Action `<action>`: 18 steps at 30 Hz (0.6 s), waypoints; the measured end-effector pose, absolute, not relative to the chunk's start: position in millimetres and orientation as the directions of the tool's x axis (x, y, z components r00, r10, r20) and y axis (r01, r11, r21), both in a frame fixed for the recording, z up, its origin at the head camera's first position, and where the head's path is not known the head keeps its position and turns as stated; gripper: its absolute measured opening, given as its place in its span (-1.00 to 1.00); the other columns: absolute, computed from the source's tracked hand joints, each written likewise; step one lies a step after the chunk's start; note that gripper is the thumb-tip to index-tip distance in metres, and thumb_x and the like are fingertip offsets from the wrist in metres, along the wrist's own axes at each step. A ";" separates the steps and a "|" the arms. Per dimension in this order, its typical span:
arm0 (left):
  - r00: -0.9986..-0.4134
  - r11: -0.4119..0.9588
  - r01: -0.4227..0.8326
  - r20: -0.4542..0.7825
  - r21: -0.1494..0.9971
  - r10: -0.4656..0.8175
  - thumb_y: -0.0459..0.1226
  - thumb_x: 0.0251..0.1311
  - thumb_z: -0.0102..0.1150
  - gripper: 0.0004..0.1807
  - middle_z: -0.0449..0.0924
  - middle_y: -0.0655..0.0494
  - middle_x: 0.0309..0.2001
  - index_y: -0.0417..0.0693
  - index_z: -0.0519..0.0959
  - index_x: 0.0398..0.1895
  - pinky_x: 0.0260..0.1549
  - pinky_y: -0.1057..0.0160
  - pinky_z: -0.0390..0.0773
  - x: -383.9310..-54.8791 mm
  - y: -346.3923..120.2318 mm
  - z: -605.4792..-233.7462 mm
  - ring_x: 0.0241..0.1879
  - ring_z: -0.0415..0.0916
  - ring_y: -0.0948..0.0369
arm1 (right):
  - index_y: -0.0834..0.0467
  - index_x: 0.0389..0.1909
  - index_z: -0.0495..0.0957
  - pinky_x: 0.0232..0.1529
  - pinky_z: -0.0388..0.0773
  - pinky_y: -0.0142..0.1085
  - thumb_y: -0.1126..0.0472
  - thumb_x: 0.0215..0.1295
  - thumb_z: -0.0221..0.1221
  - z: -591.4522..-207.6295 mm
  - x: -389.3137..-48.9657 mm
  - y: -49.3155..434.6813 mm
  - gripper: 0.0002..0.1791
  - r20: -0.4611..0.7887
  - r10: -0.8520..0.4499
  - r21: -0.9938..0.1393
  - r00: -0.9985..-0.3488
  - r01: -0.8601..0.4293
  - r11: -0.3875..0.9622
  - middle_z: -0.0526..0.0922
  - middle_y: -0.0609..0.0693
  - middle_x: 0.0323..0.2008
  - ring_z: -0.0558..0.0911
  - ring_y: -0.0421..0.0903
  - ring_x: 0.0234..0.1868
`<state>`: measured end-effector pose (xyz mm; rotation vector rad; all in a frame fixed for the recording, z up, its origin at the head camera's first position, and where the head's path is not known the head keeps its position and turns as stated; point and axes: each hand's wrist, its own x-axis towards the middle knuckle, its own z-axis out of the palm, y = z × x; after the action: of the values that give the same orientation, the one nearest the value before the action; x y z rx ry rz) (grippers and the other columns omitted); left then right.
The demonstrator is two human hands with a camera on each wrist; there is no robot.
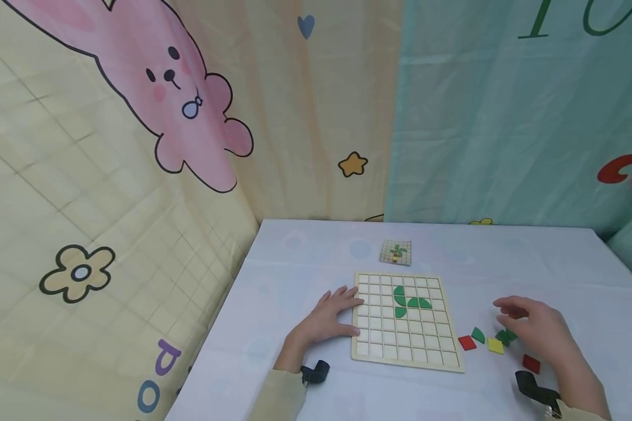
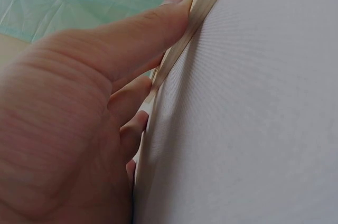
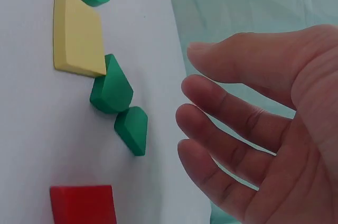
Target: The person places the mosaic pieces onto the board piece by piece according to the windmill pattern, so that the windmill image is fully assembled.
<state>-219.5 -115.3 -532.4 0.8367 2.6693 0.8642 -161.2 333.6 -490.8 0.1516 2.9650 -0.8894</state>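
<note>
A square wooden grid board (image 1: 395, 352) lies on the table, with several green quarter-round pieces (image 1: 419, 303) set in its upper middle. My left hand (image 1: 323, 317) rests against the board's left edge, fingers spread and thumb (image 2: 171, 15) touching the rim. Over the loose pieces at the right hovers my right hand (image 1: 539, 327), fingers loosely bent and nothing visible between them. Beneath and beside it are a yellow square (image 3: 79, 36), green pieces (image 3: 113, 86) and a red square (image 3: 83, 205). Another red square (image 1: 467, 343) and a green quarter piece (image 1: 478, 335) sit by the board's right edge.
A small pattern card (image 1: 395, 253) with a green, yellow and red design lies behind the board. The white-covered table (image 1: 305, 251) meets printed curtains (image 1: 316, 117) at the back and left. Each wrist carries a black camera mount (image 1: 316, 372).
</note>
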 end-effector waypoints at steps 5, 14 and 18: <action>-0.818 0.669 0.450 -0.028 0.591 0.575 0.16 0.13 0.37 -0.19 0.02 0.37 0.57 0.32 0.36 0.47 0.52 -0.01 -0.26 -219.8 -114.7 -532.5 0.57 -0.21 0.25 | 0.29 0.16 0.55 -0.25 0.65 0.04 0.16 0.23 0.38 -493.5 -158.6 346.3 -0.48 -0.117 0.095 -0.553 -0.989 0.144 0.821 0.59 0.35 -0.02 0.51 0.25 -0.07; -0.821 0.671 0.444 -0.030 0.594 0.571 0.14 0.12 0.39 -0.19 0.03 0.36 0.57 0.32 0.37 0.47 0.52 -0.01 -0.26 -219.0 -114.5 -531.7 0.57 -0.21 0.25 | 0.32 0.19 0.54 -0.14 0.63 0.14 0.17 0.19 0.41 -501.4 -152.4 364.0 -0.42 -0.199 0.088 -0.550 -0.976 0.186 0.814 0.54 0.42 0.07 0.50 0.30 -0.02; -0.820 0.671 0.445 -0.032 0.594 0.572 0.15 0.13 0.38 -0.20 0.03 0.38 0.56 0.33 0.37 0.47 0.52 0.00 -0.26 -218.9 -114.5 -531.4 0.57 -0.21 0.26 | 0.34 0.20 0.52 -0.07 0.59 0.21 0.16 0.16 0.44 -506.4 -152.1 367.1 -0.38 -0.250 0.089 -0.552 -0.964 0.217 0.805 0.50 0.48 0.12 0.48 0.37 0.04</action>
<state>-218.9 -114.5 -531.4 0.8235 2.6702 0.8647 -152.1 367.1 -506.4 0.2386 2.7799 -0.8880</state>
